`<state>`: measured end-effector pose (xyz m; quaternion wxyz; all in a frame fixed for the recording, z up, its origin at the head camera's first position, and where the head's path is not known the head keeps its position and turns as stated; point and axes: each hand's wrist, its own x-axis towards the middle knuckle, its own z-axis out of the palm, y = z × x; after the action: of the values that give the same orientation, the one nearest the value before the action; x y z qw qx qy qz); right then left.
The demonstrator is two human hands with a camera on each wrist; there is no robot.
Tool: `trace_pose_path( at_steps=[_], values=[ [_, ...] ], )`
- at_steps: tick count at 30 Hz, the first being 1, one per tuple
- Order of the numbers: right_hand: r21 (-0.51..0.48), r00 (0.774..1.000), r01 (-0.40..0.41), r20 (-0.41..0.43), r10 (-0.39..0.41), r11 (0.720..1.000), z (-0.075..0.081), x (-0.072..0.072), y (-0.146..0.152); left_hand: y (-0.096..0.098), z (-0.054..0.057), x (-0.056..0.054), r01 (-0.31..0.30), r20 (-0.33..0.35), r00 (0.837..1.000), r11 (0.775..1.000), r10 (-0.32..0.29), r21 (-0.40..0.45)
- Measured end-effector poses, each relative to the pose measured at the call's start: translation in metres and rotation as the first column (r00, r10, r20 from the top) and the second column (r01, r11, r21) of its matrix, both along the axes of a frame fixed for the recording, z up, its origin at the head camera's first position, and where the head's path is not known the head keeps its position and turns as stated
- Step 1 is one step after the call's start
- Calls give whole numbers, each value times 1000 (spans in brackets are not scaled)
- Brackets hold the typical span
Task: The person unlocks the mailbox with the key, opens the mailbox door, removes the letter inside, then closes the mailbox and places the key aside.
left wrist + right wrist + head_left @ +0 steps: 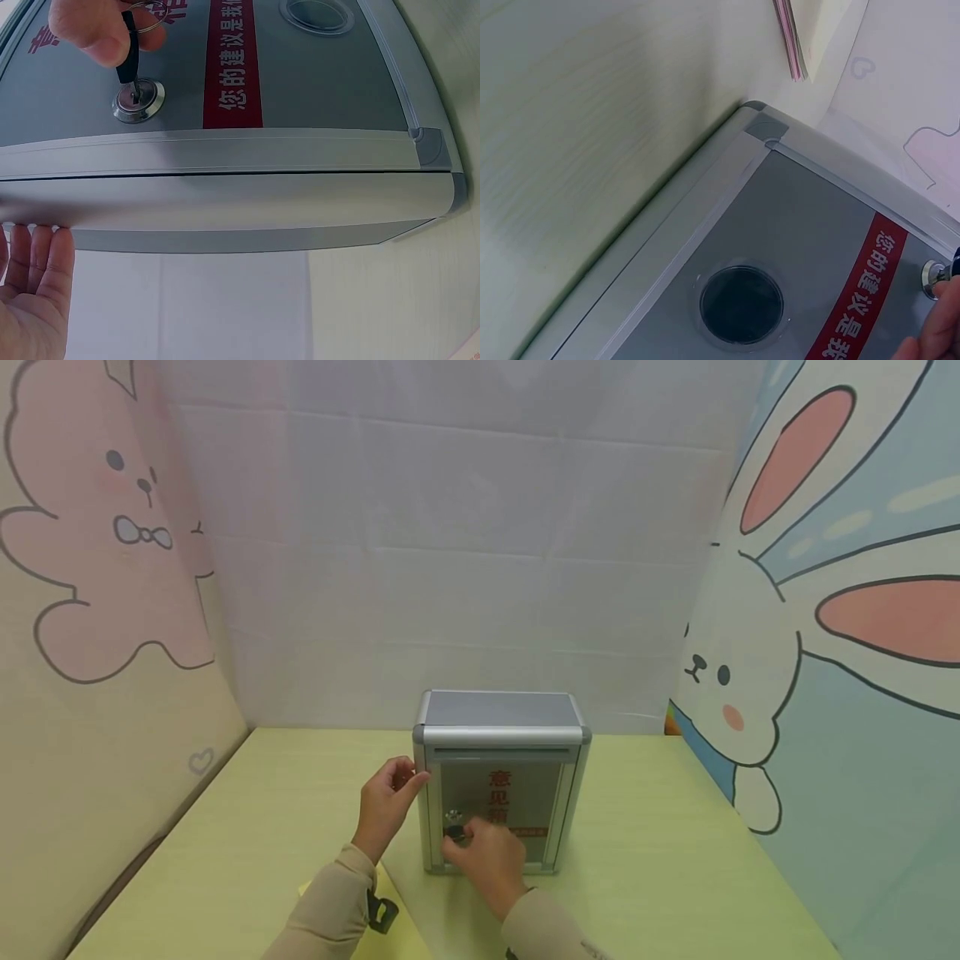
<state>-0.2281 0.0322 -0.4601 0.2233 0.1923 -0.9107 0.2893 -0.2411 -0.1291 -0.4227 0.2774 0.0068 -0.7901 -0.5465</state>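
Note:
A grey suggestion box [501, 710] with silver metal edges stands upright on the table, red characters on its front panel. Low on the left of that panel is a round silver lock [140, 101]. My right hand [491, 858] pinches a black-headed key [130, 58], whose tip sits in the lock; a thin key ring [154, 16] hangs from its head. My left hand [385, 806] is at the box's left side, its fairly straight fingers [39, 259] touching the edge. In the right wrist view, only part of the right hand shows, at the right border.
Yellow paper [390, 914] lies on the pale table [652, 827] under my left forearm. A red printed strip [234, 67] and a clear round disc [741, 304] are on the box front. White sheeting [480, 552] hangs behind; cartoon-printed panels stand at both sides.

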Motion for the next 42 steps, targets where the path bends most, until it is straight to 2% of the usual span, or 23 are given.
trace_pose_path(
  at_steps=[11,18,28,39,42],
  values=[
    [34,1000,2,29,-3,999,4,4,0,1,1,2,4,-10,1000,1000,-4,17],
    [29,997,-3,82,0,1000,7,5,1,0,0,2,-9,-3,1000,1000,9,10],
    [104,1000,16,-23,-14,994,7,9,2,1,2,2,-8,-24,1000,1000,8,-2],
    [45,999,-40,31,39,998,3,9,8,1,1,1,-9,-7,1000,1000,9,-10],
    [60,998,-44,52,41,997,3,9,9,0,1,1,-11,-11,1000,1000,11,-13]
  ],
)
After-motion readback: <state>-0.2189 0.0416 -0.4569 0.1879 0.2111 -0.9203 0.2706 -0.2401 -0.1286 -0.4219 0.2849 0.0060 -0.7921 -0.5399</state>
